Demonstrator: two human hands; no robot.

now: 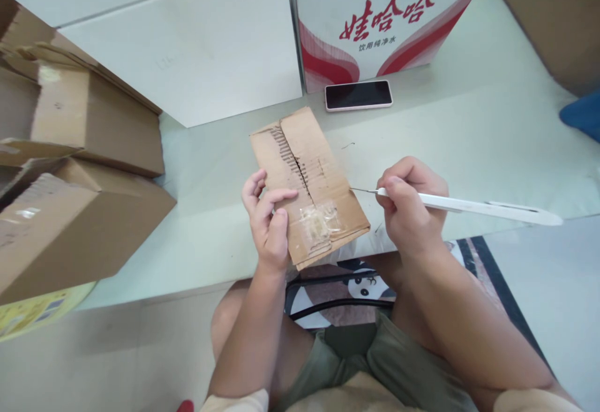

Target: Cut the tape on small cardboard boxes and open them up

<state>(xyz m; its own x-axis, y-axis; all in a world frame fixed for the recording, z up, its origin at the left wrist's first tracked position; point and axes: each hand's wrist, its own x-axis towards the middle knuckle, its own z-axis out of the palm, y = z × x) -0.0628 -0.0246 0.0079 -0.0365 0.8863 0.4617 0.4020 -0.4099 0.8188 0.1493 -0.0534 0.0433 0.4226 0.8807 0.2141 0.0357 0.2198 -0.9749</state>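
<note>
A small flattened cardboard box [328, 168] is tilted at the table's front edge, with a torn, ridged strip along its top and clear tape near its lower end. My left hand [269, 224] grips its left edge, the thumb and forefinger lying on the top face. In my right hand [415, 202] is a slim white utility knife [487, 209], closed in the fingers. Its thin blade points left and meets the right edge of the cardboard; how deep the tip goes I cannot tell.
A phone [359, 95] lies before a red-and-white carton [384, 30]. Beside that stands a large white box [187, 55]. Open brown cartons [107, 124] crowd the left side, and something blue [584, 115] shows at the right edge of the pale table [515, 149].
</note>
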